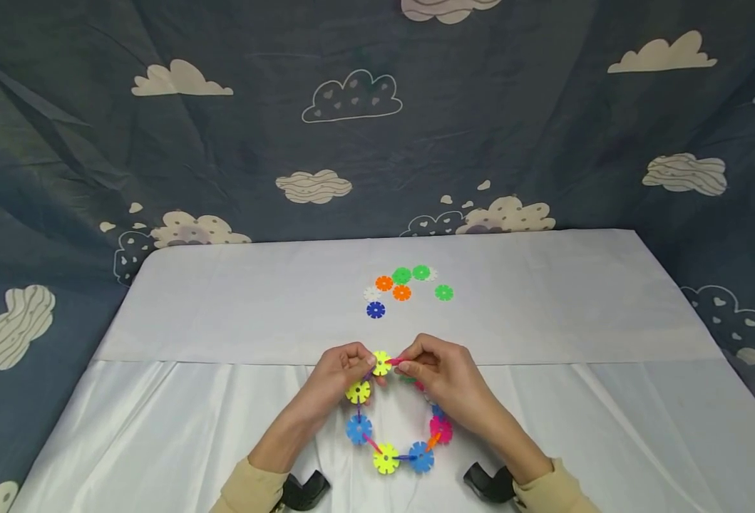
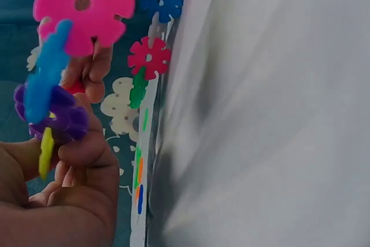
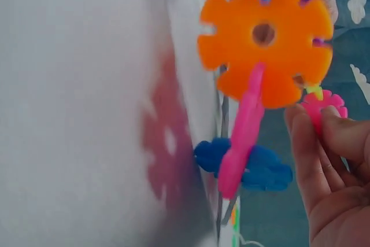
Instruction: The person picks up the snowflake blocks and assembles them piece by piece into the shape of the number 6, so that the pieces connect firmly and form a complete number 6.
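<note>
A curved chain of slotted, flower-shaped plastic discs hangs between the hands, with a blue disc and a yellow one at its lower end. My left hand pinches the chain near its top, at a purple disc beside the upper yellow disc. Between thumb and fingers, my right hand holds a pink disc, edge-on in the head view and right at that yellow disc's slotted rim. Behind the right hand, the chain's other end is partly hidden; a green disc shows there.
Beyond the hands, loose discs lie on the white-covered table: green, orange, white and dark blue. A dark cloud-patterned cloth hangs behind the table. Black straps sit at the wrists.
</note>
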The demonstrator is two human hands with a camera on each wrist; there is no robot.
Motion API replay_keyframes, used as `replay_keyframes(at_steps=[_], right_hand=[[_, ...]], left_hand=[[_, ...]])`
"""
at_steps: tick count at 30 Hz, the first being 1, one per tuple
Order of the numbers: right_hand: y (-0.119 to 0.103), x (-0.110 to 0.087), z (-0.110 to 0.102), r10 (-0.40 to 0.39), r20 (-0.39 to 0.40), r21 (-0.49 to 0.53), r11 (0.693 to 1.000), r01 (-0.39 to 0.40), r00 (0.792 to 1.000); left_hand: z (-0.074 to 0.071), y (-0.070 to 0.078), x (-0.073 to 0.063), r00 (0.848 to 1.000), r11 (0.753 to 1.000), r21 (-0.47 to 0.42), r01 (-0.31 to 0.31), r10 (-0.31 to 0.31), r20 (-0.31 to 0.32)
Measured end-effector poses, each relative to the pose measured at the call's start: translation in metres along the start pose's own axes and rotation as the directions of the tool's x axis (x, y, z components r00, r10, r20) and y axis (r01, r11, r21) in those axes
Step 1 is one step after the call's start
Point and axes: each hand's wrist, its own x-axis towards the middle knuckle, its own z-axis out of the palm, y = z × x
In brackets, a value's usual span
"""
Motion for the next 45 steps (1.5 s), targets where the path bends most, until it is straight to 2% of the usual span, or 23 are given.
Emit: replay_keyframes(at_steps=[2,5,9,14,17,19,23,25,27,29,32,38,41,45], right_hand=[[0.0,0.0,0.0,-0.011,0.004,-0.007,1.0,0.011,1.0],[0.001,0.001,0.001,-0.016,0.005,-0.032,0.999,0.016,1.0],[0.003,0.003,0.001,0.002,0.004,-0.041,0.999,-0.001,1.0],[0.004,0.003,0.0,0.031,0.016,-0.042,0.999,-0.03,0.999],[0.004,0.005,-0.004,0.032,0.033,-0.106,0.994,-0.029,0.999],[0.004,0.005,-0.009,0.031,0.027,-0.196,0.98,-0.026,0.999],[0.007,0.005,-0.016,0.057,0.004,-0.381,0.923,-0.051,0.998],[0.009,0.005,-0.016,0.103,0.029,-0.416,0.906,-0.082,0.994],[0.012,0.005,-0.014,0.144,0.076,-0.422,0.901,-0.099,0.987],[0.014,0.005,-0.012,0.17,0.108,-0.406,0.907,-0.113,0.979],[0.016,0.005,-0.009,0.187,0.103,-0.342,0.929,-0.142,0.977],[0.015,0.007,-0.009,0.229,0.058,-0.101,0.97,-0.223,0.972],[0.014,0.008,-0.009,0.217,0.062,0.01,0.976,-0.219,0.974],[0.013,0.008,-0.007,0.168,0.041,0.063,0.983,-0.171,0.985]], left_hand=[[0.001,-0.001,0.0,1.0,1.0,-0.006,0.012,-0.012,0.007],[0.002,-0.001,0.0,1.0,1.0,-0.004,0.015,-0.015,-0.015],[0.004,-0.001,0.0,0.999,1.0,0.008,0.022,-0.022,-0.042],[0.005,0.0,0.001,0.999,0.999,0.019,0.04,-0.039,-0.035],[0.003,0.001,0.001,0.998,0.998,0.036,0.054,-0.052,-0.042],[0.002,0.002,0.001,0.996,0.996,0.063,0.066,-0.062,-0.064],[0.0,0.003,0.002,0.99,0.989,0.123,0.084,-0.069,-0.121],[0.0,0.003,0.002,0.988,0.985,0.142,0.096,-0.077,-0.13],[0.001,0.003,0.002,0.989,0.983,0.149,0.104,-0.086,-0.124],[0.002,0.002,0.001,0.989,0.983,0.149,0.108,-0.092,-0.112],[0.003,0.0,0.002,0.991,0.986,0.142,0.091,-0.076,-0.109],[0.004,0.002,0.004,0.987,0.991,0.127,0.04,-0.02,-0.157],[0.003,0.004,0.004,0.984,0.993,0.113,0.023,-0.003,-0.179],[0.003,0.005,0.004,0.982,0.996,0.086,0.005,0.012,-0.19]])
